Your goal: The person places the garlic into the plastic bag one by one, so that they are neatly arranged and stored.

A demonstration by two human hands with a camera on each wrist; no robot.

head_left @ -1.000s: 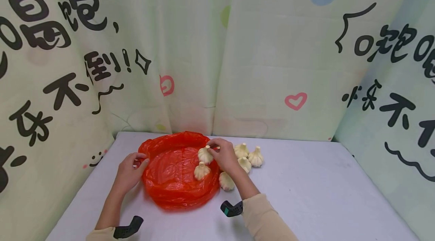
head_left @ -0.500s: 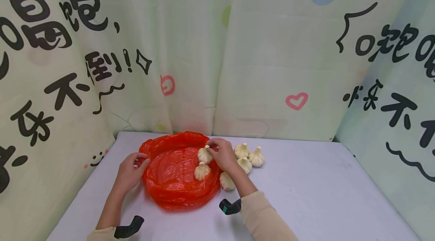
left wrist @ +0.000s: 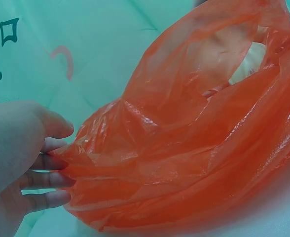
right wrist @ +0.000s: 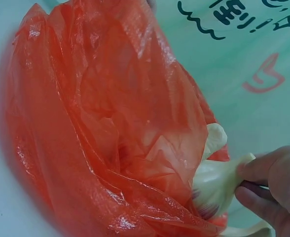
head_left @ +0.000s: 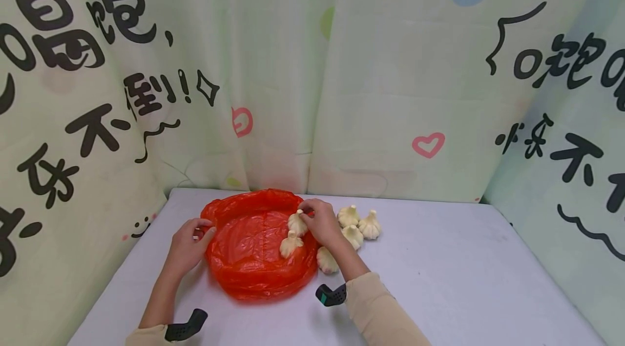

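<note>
A red plastic bag lies with its mouth spread wide on the table. At its left rim, my left hand holds the edge with thumb and fingertips; the left wrist view shows the fingertips against the thin plastic. My right hand pinches the stem of a garlic bulb over the bag's right side. Just below that bulb, another garlic bulb sits inside the bag. The plastic partly covers the bulbs in the right wrist view.
Several more garlic bulbs are grouped on the white table right of the bag, one of them close against its side. A patterned curtain with black lettering surrounds the table at the back and sides.
The pinched garlic bulb has shifted very slightly right, with its stem still between the right fingers. The left hand keeps its place at the rim. The whole view drifts a little.
</note>
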